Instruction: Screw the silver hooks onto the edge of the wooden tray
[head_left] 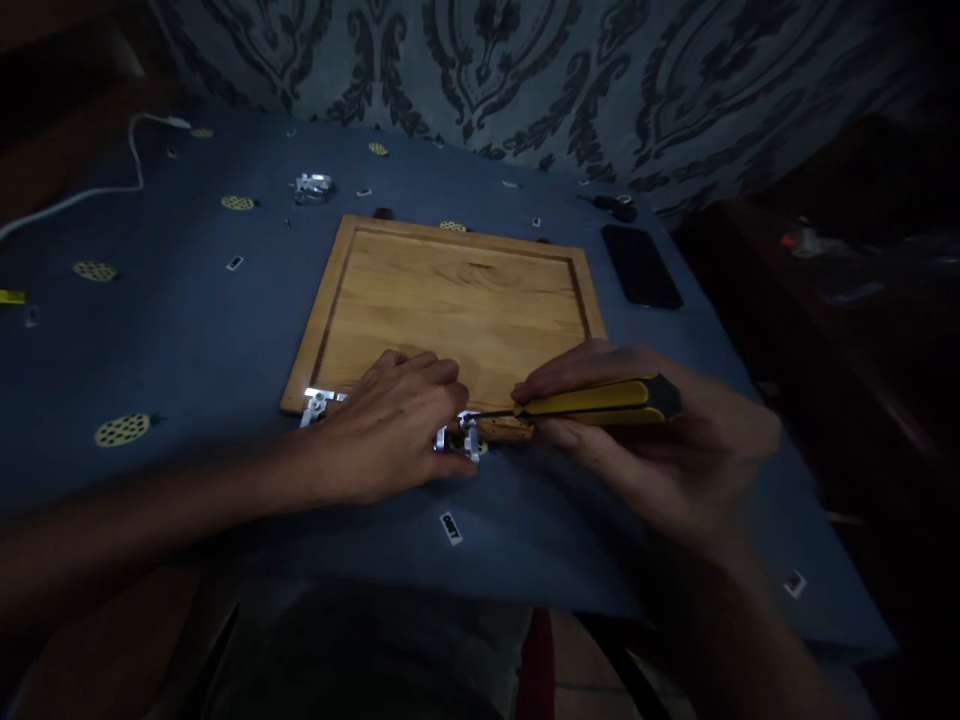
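Silver hinge [472, 442] sits at the near edge of the wooden panel [450, 310], fingers of the left hand [397, 425] clamped on it, those of the right hand [667, 450] around a yellow screwdriver [600, 402]. A slack grip or skewed angle could make it slip, jabbing the left hand or gouging wood. Metal hardware [313, 187] lies beyond.

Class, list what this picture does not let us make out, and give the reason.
Head view:
Near edge of the wooden board: partly hidden by the left hand.
What the tip of the screwdriver meets on the metal hinge: too small and blurred.
Other end of the white cable: cut off by the left edge.
Rest of the yellow strip: cut off there too.
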